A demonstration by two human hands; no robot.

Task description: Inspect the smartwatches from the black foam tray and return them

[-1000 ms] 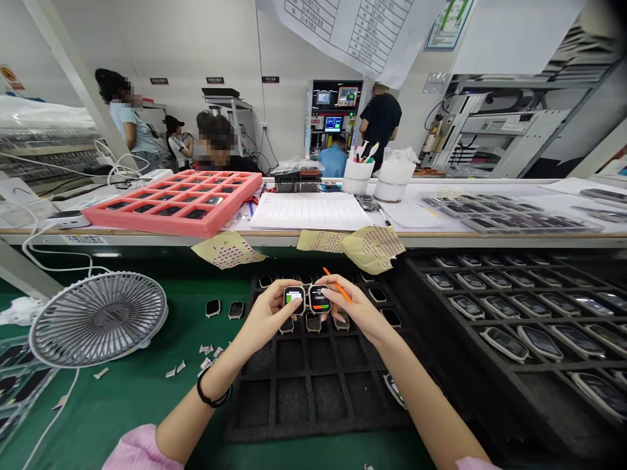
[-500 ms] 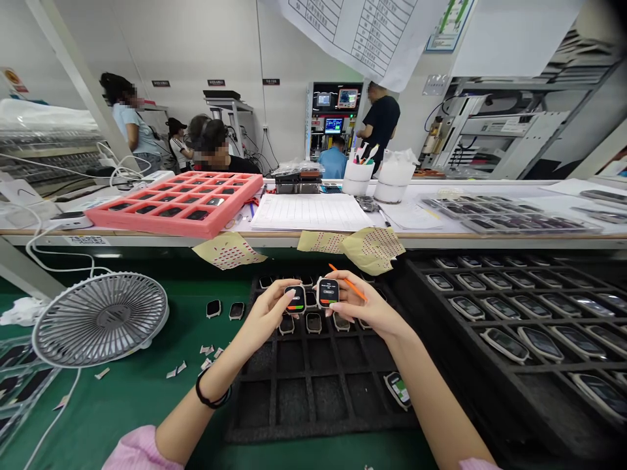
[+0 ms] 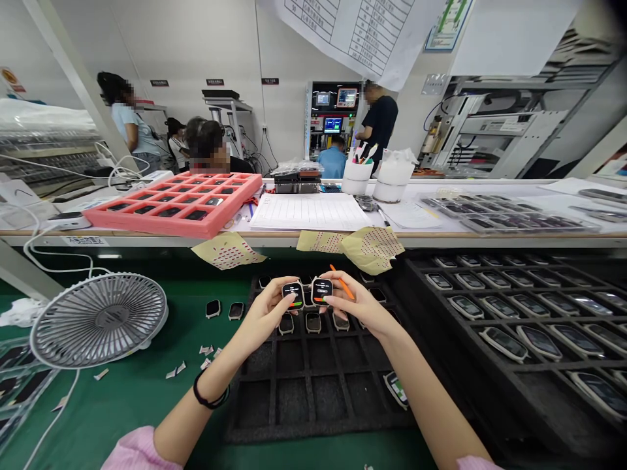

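My left hand (image 3: 267,314) pinches a black smartwatch (image 3: 292,295) with a lit screen showing a green and red bar. My right hand (image 3: 353,308) holds a second lit smartwatch (image 3: 322,291) by its edges, and an orange stylus (image 3: 343,282) sticks out between its fingers. The two watches are close together but apart, above the far rows of a black foam tray (image 3: 313,418). Several unlit watches (image 3: 313,322) sit in the compartments under my hands. Another lit watch (image 3: 396,390) lies at the tray's right edge.
A grey desk fan (image 3: 98,320) stands on the green mat to the left, among small white scraps. A larger black tray of watches (image 3: 509,339) lies to the right. Beyond the bench edge are sticker sheets, a paper form, a pink foam tray, and co-workers.
Both hands have drawn slightly closer together, and the right-hand watch has shifted left. The watch at the tray's lower right edge now has a lit screen.
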